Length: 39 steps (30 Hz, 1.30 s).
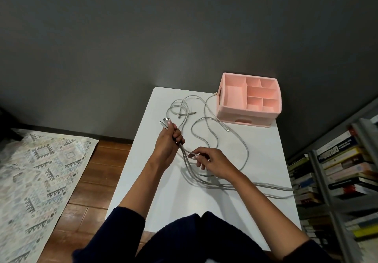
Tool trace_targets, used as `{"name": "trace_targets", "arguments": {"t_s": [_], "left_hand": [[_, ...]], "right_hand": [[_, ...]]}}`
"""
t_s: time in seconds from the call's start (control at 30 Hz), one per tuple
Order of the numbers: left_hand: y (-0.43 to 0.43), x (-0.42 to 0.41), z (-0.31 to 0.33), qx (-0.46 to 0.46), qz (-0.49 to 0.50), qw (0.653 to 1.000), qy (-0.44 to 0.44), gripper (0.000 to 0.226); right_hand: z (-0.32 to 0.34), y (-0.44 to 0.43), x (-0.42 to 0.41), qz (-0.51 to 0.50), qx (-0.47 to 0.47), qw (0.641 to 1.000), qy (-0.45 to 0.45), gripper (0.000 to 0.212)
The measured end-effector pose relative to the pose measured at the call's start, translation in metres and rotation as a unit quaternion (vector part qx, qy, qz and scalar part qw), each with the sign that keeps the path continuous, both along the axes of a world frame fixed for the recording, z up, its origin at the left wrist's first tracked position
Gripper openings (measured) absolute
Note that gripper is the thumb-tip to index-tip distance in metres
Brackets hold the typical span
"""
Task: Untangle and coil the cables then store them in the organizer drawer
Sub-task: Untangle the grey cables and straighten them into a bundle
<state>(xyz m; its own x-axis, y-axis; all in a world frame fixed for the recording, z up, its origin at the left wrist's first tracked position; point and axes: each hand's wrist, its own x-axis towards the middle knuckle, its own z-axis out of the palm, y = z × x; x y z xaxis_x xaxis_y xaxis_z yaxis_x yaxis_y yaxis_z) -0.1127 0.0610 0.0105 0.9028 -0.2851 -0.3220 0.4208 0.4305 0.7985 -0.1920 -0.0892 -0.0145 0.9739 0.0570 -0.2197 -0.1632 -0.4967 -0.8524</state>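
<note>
Head view. Cables point(191, 171): sprawling in loose loops across white table point(163, 191), reaching toward 1 o'clock, trailing off edge at 4 o'clock. Left hand point(167, 140): fisting gathered plug ends point(164, 122). Right hand point(210, 160): pinching one strand just below. Likely handling light, limp, snag-prone; best taking hold near plugs. Pink organizer point(223, 107), drawer point(243, 121) looking closed, sitting at 1 o'clock.

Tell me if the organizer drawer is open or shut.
Shut: the drawer sits flush in the base of the organizer, its front not pulled out.
</note>
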Motion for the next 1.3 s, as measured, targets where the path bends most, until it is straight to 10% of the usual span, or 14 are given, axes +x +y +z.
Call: {"name": "trace_targets", "arguments": {"t_s": [1.3], "left_hand": [[0.022,0.033,-0.01,0.039,0.202,0.978,0.023,0.036]], "right_hand": [[-0.008,-0.077,-0.041,0.013,-0.003,0.994,0.108,0.033]]}}
